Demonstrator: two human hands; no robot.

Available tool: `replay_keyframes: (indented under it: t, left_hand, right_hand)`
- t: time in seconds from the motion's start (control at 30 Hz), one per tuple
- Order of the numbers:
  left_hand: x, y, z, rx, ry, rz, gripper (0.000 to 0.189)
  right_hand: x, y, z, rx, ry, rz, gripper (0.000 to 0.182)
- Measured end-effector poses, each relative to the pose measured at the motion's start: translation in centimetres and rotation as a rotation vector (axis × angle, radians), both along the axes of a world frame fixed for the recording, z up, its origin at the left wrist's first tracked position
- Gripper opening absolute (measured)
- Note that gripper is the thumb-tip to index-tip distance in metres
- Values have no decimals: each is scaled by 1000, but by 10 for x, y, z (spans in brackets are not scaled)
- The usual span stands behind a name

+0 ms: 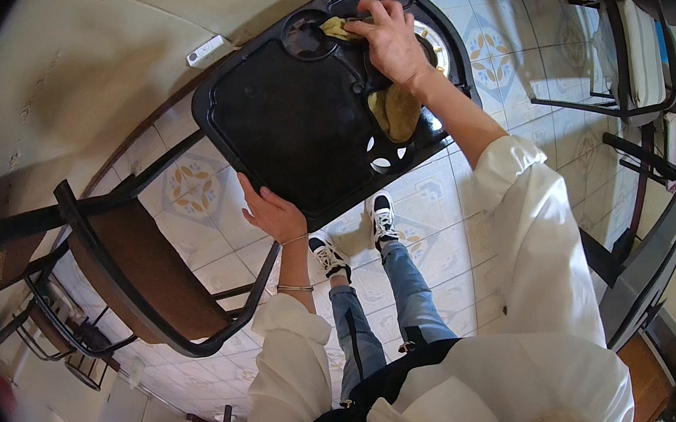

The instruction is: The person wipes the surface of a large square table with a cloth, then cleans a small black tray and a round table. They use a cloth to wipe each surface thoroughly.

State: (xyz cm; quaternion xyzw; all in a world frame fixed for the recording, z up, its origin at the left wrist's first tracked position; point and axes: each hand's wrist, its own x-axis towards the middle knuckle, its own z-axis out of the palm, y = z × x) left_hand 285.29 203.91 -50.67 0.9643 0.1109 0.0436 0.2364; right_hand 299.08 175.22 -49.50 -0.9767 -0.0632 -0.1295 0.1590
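Note:
A black plastic tray-like top (300,120) with moulded recesses and round openings stands before me at the wall. At its lower left edge rests my left hand (275,214), fingers spread against the rim, holding nothing. My right hand (394,43) grips part of a yellow-green cloth (339,29) beside the round recess near the far edge. More yellowish cloth (397,113) lies or hangs below that wrist; whether both parts are one piece is hidden by the hand. A white ring with gold-coloured marks (435,47) shows partly behind the right wrist.
A brown-seated chair with a black frame (141,275) stands close on the left. More chairs (644,55) are at the right. A white power socket strip (209,50) is by the wall. Patterned floor tiles (432,198) lie around my shoes (382,215).

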Motion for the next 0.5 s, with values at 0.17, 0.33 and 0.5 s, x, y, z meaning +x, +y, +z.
replay_keyframes:
  t: [0.17,0.33,0.5]
  left_hand:
    - [0,0,-3,7,24,6,44]
    - [1,0,-4,31,13,-20,43]
    - [3,-1,-2,-22,20,-70,44]
  right_hand:
    - [-4,-33,10,-334,78,-166,24]
    - [-5,-63,25,-599,332,-251,19]
    - [-11,-50,8,-463,252,-355,23]
